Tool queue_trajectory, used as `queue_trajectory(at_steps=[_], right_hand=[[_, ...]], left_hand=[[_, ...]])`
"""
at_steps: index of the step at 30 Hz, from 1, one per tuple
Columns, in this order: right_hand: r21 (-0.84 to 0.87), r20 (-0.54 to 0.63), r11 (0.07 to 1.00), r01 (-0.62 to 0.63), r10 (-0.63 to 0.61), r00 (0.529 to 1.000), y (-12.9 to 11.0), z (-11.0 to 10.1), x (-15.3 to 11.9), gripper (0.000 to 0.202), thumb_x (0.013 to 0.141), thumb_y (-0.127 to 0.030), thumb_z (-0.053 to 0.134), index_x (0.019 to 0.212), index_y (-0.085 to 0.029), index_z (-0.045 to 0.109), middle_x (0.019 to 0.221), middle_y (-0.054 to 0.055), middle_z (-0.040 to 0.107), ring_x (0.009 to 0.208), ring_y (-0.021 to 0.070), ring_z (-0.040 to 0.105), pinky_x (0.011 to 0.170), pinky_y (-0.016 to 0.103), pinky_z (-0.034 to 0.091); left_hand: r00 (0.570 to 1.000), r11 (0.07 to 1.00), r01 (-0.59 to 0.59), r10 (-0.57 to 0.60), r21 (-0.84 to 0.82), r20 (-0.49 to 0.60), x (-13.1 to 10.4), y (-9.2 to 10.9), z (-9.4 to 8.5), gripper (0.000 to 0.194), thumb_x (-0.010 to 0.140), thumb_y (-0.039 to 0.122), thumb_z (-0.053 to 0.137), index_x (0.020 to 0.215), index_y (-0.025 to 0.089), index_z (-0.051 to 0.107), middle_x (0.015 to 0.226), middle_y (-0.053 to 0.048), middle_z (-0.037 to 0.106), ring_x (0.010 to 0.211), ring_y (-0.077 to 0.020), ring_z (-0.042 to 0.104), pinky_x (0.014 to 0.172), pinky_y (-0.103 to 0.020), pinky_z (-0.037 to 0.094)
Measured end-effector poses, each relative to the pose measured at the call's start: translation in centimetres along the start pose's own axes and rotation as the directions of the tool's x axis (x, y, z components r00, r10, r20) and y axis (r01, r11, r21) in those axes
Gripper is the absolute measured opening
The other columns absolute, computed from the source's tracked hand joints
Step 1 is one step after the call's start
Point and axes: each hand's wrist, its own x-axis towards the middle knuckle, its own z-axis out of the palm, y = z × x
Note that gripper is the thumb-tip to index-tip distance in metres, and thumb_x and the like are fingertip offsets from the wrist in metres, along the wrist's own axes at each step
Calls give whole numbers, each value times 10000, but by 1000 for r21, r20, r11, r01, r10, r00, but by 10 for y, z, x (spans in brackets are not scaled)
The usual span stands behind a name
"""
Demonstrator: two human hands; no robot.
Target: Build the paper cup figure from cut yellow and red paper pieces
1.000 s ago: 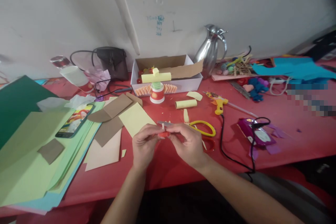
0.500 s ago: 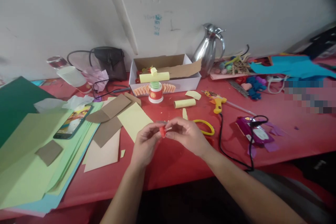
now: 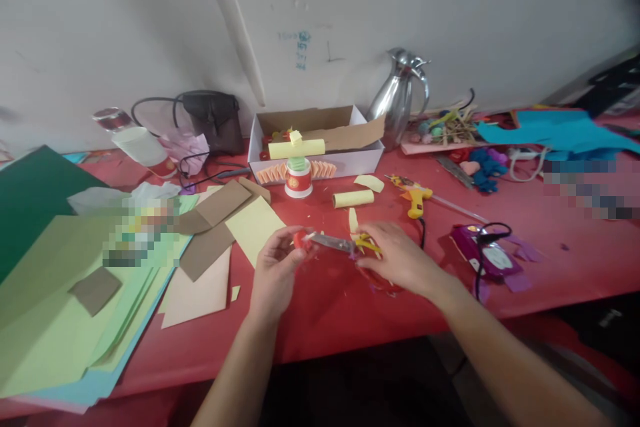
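Between the fingertips of my left hand (image 3: pixel 275 270) is a small red piece (image 3: pixel 300 239) with a bit of white on it; its exact kind is unclear. My right hand (image 3: pixel 400 259) grips a pair of scissors (image 3: pixel 334 242) with yellow and red handles, its fingers partly hiding them. The scissor blades point left, their tips close beside the red piece; contact cannot be made out. Beyond my hands lies a yellow paper tube (image 3: pixel 353 198). Behind it stands a red and white paper cup (image 3: pixel 299 183) topped with a crosswise yellow tube and orange pleated paper at both sides.
A yellow glue gun (image 3: pixel 416 200) and a purple device (image 3: pixel 484 250) with a black cable lie at right. Coloured paper sheets (image 3: pixel 45 293) cover the left. At the back stand a white box (image 3: pixel 320 167), a metal jug (image 3: pixel 393 90) and a dark bag (image 3: pixel 213 123).
My right hand has left the red piece, moved right and taken hold of the scissors, whose blades now point toward my left hand. My left hand keeps the red piece.
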Motion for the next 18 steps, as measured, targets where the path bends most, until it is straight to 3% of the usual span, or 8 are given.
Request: queue_trajectory(at_steps=[3, 7, 13, 18], right_hand=[[-77, 152, 996, 40, -28, 988, 26, -8, -6, 467, 799, -181, 708, 1244, -223, 574, 1220, 121, 621, 1174, 291, 573, 1011, 456, 439], [-35, 212, 989, 147, -136, 968, 32, -8, -7, 493, 821, -149, 635, 1299, -221, 539, 1280, 123, 605, 1192, 260, 582, 1019, 400, 449], [-34, 150, 999, 29, -24, 988, 12, -13, -16, 588, 780, -180, 588, 1359, -179, 486, 1155, 121, 693, 977, 265, 686, 843, 372, 538], [-4, 33, 999, 39, -38, 999, 3, -22, -35, 608, 800, -363, 668, 1365, -225, 489, 1297, 123, 614, 1157, 293, 615, 960, 421, 501]], left_hand=[[999, 993, 27, -31, -113, -35, 3, 1, -2, 303, 697, 265, 830, 981, 238, 727, 971, -24, 737, 714, -108, 680, 680, -211, 550], [995, 978, 56, -71, -203, -71, 4, 3, -5, 348, 691, 253, 834, 1022, 231, 728, 951, -20, 726, 806, -137, 707, 757, -223, 562], [991, 975, 18, -46, -220, -126, 4, 5, -7, 380, 679, 194, 829, 1043, 226, 727, 936, -20, 720, 801, -131, 700, 764, -217, 556], [953, 962, -158, 90, -221, -290, 5, 7, -11, 316, 680, 210, 828, 984, 200, 743, 1036, -41, 719, 860, -123, 682, 799, -206, 543]])
